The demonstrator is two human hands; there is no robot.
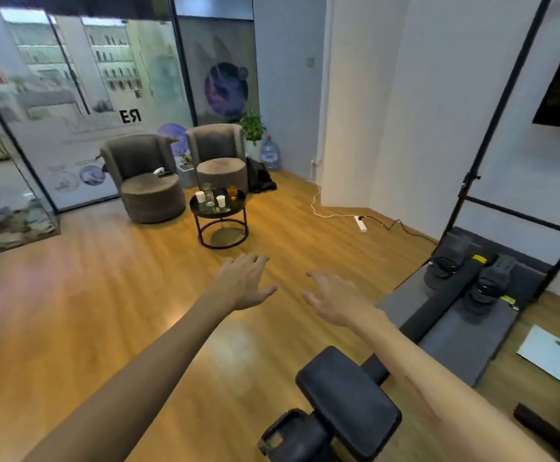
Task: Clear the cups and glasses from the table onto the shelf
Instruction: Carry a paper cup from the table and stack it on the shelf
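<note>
Two bare arms reach forward over a wooden floor (105, 295), neither hand holding anything. At the far left stands a glass wall (71, 95) printed with pictures of shelves. In front of it sit two grey armchairs: the left armchair (145, 181) has a small white object on its seat, and the right armchair (220, 158) stands just beside it. Before and between the chairs is a small round black table, its tabletop (235, 208) carrying the cups and glasses. On it, from the left, are a white cup (200, 197), clear glasses (209, 195) clustered near the middle, a second white cup (220, 201), and an amber glass (232, 192) toward the right edge. All stand upright on the tabletop, well apart from both hands.

Nearer the camera, the left hand (243, 283) is held out flat with fingers straight and slightly spread, palm down, released. Just to its right, the right hand (335, 301) is likewise released, fingers loosely spread and pointing toward the table.

Behind the right chair are a potted plant (252, 126) and a water jug (269, 153). A white power strip (361, 224) lies on the floor by the wall. At the right stretches a black rowing machine (455, 305), its seat (348, 398) close below the right forearm.
</note>
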